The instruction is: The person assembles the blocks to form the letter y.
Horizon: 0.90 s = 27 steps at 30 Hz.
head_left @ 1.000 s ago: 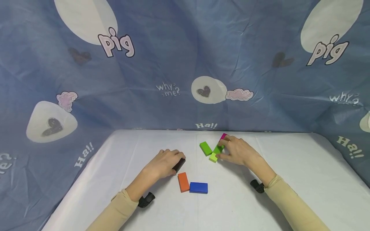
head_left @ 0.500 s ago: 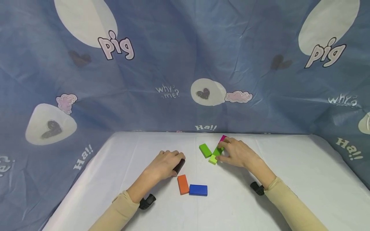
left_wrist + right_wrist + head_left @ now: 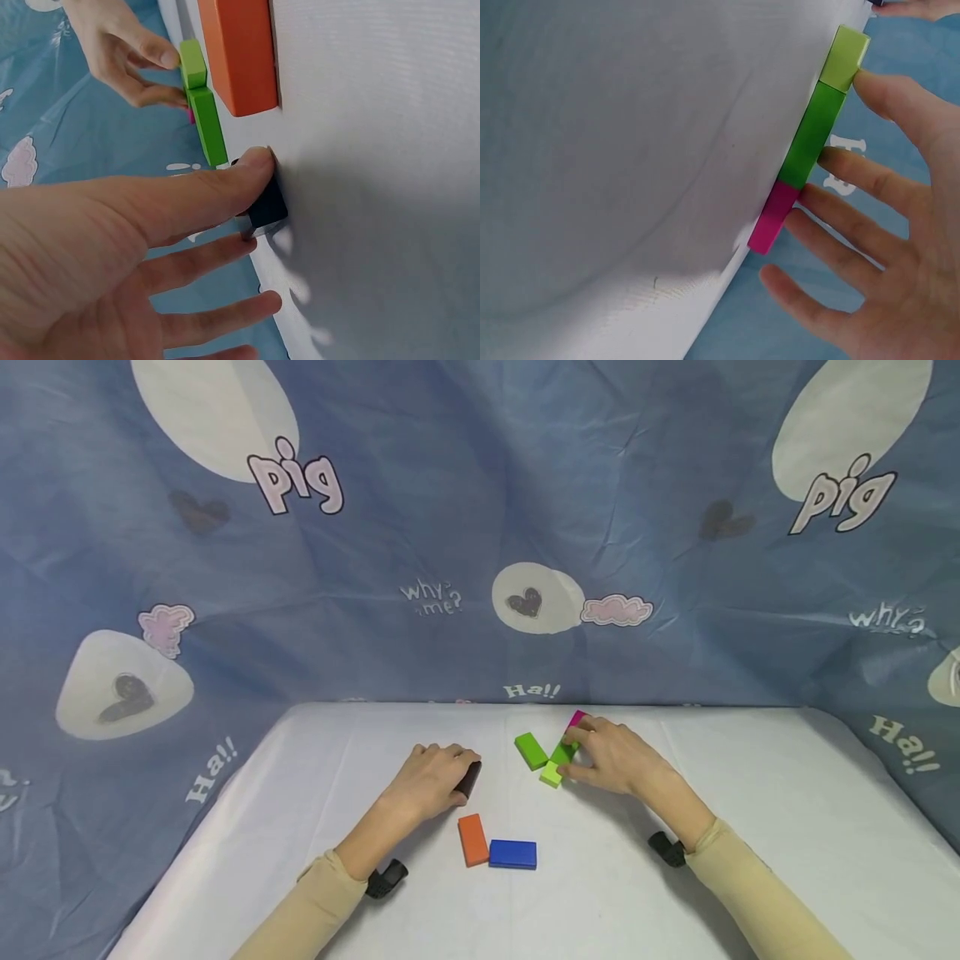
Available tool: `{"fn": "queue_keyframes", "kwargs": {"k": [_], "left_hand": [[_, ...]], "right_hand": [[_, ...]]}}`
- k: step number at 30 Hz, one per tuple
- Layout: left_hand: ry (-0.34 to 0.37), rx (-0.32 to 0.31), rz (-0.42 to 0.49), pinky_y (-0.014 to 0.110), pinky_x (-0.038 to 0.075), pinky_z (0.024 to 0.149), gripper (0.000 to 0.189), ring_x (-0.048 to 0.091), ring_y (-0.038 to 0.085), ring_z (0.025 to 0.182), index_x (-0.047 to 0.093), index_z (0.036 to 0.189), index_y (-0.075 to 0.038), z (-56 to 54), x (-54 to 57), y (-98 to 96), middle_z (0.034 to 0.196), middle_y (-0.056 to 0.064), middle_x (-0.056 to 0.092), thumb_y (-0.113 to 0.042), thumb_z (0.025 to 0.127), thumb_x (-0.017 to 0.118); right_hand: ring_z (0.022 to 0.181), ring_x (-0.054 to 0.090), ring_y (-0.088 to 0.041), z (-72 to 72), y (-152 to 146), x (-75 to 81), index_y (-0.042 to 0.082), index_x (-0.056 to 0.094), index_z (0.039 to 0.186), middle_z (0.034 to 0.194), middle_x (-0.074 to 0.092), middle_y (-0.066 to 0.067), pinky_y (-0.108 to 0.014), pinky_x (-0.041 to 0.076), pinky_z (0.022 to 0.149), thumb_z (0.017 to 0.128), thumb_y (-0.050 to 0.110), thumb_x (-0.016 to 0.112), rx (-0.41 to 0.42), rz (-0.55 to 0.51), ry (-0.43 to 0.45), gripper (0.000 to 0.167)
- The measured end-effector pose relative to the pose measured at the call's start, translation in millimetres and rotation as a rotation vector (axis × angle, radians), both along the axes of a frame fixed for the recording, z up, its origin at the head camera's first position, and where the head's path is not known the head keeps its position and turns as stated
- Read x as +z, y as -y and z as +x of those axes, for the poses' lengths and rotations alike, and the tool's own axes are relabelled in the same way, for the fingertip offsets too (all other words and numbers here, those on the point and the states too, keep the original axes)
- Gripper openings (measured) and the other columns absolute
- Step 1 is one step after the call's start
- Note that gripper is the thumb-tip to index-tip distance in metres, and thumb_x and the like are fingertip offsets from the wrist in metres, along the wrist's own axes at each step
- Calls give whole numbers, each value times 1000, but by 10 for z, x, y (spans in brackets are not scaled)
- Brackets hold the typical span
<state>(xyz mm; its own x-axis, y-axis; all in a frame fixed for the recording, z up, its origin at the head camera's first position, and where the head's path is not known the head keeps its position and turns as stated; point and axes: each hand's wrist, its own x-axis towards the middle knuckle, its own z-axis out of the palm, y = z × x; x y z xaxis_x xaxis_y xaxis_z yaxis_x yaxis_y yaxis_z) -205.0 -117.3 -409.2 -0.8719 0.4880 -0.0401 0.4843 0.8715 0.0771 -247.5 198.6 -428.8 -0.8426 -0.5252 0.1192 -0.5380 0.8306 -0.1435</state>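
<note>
Orange block, head view: our landmark (image 3: 473,840) on the tabletop (image 3: 600,893); the blue block (image 3: 513,854) lies at its right, seemingly touching, so a bump to one would likely shift both.
Black block, head view: just beyond the orange block, our left hand (image 3: 433,781) pinches this dark piece (image 3: 470,779); uneven pressure could twist it loose.
Row, head view: farther beyond and right of the orange block, the lime block (image 3: 551,774), middle green block (image 3: 558,756) and magenta block (image 3: 577,718) run end to end. The loose green block (image 3: 531,751) angles in on the orange block's side of them, so nudging it could skew the line.
Left thumb, left wrist view: it presses the black block near the orange block; we cannot see the index tip. If its support is slight, the block could tip, and a careless sweep could knock the orange block.
Right fingers, right wrist view: our right hand (image 3: 617,756) is spread along the row, thumb at lime, fingertips at green and magenta, little finger apart. Unequal pushing could break a joint, likeliest at magenta.
</note>
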Motion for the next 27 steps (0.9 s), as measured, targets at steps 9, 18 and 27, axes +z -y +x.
{"fn": "queue_keyframes", "kwargs": {"k": [9, 18, 27], "left_hand": [[4, -7, 0, 58, 54, 99, 58, 71, 42, 117, 67, 142, -12, -16, 16, 7, 140, 13, 72, -17, 89, 90], [-21, 20, 2, 58, 54, 99, 59, 72, 40, 117, 67, 144, -13, -67, -15, -34, 138, 12, 74, -29, 91, 89], [-120, 34, -4, 58, 54, 100, 65, 73, 39, 113, 65, 145, -9, -169, -55, -117, 134, 14, 75, -44, 94, 83]], "right_hand": [[112, 72, -37, 7, -2, -7, 12, 77, 125, 128, 72, -17, -59, 61, 95, 94, 47, 79, 12, -10, -9, 47], [108, 72, -34, -7, 12, 10, 11, 77, 124, 126, 72, -16, -58, 61, 93, 94, 46, 79, 11, -7, -9, 45], [108, 72, -34, -1, 7, 2, 11, 77, 125, 126, 72, -16, -58, 61, 93, 95, 46, 79, 9, -8, -7, 46]]}}
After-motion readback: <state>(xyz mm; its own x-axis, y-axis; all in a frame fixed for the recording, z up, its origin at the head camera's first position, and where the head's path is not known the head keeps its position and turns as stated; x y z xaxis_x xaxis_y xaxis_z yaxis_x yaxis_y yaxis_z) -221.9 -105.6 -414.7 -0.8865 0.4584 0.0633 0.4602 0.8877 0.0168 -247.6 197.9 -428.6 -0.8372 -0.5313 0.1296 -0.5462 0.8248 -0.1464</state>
